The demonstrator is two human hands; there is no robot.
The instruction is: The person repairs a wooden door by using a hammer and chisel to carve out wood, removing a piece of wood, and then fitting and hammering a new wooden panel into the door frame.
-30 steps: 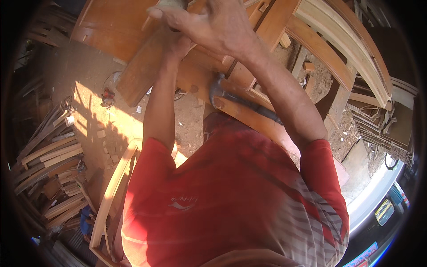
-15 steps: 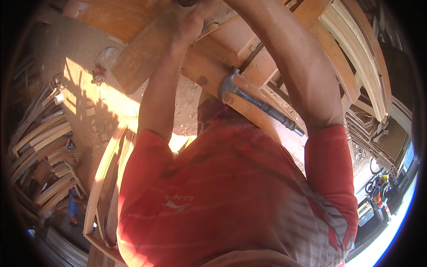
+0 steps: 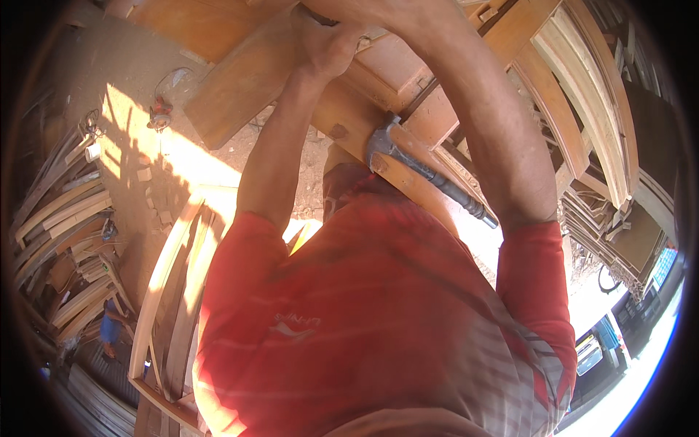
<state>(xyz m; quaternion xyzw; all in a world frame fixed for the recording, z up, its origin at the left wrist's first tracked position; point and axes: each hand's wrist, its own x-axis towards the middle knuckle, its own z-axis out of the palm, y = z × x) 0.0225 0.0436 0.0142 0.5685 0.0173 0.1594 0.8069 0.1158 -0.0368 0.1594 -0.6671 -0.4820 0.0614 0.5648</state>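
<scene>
At the top edge, my left hand (image 3: pixel 329 45) is closed beside a wide brown board (image 3: pixel 237 91). A dark object shows only in part by its fingers, so I cannot make out what it grips. My right hand (image 3: pixel 353 9) reaches across to the same spot; its fingers are hidden or cut off by the frame's edge. Below my hands, a claw hammer (image 3: pixel 429 173) with a dark handle lies on an orange-brown wooden plank (image 3: pixel 404 178), untouched. Its head is toward the left, with the handle pointing down to the right.
Curved wooden pieces (image 3: pixel 593 95) stand at the right. Another curved frame (image 3: pixel 164 269) is at my left. Stacked timber (image 3: pixel 76 218) lines the far left. A red tool (image 3: pixel 160 113) with a cord lies on the ground. A person in blue (image 3: pixel 111 325) is at the lower left.
My left forearm and hand have shifted right and slightly down. My right arm has moved slightly left at the top. The hammer still lies on the plank.
</scene>
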